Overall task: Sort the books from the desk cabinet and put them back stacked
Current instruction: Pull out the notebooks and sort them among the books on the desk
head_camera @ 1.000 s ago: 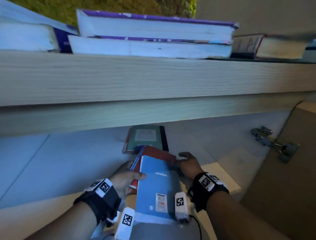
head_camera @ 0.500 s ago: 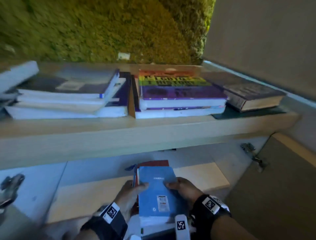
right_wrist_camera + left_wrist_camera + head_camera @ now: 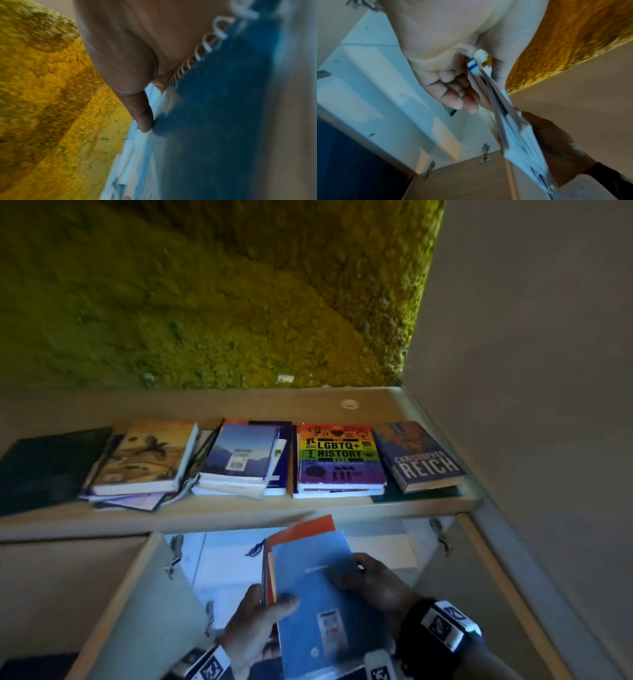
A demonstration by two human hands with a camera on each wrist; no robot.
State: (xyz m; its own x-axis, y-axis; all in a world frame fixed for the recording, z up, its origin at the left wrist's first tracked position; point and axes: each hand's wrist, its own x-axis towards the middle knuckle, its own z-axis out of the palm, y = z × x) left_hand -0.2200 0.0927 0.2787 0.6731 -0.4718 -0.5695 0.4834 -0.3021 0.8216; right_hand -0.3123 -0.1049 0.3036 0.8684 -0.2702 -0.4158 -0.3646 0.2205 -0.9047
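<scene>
Books (image 3: 318, 597): approx 3 in both hands, 4 stacks on desk (image 3: 239, 513).

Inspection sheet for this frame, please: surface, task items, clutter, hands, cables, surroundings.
Surface: wooden desk top, books lying along it.
Job's things: blue journal on top of an orange book, held in a bundle in front of the open cabinet; LGBTQ+ History book and Christopher Reich novel on the desk, untidy piles to their left.
Clutter: nothing seen.
Hands: left hand and right hand both grip the bundle.
Cables: nothing seen.
Surroundings: green moss wall, plain side wall.
</scene>
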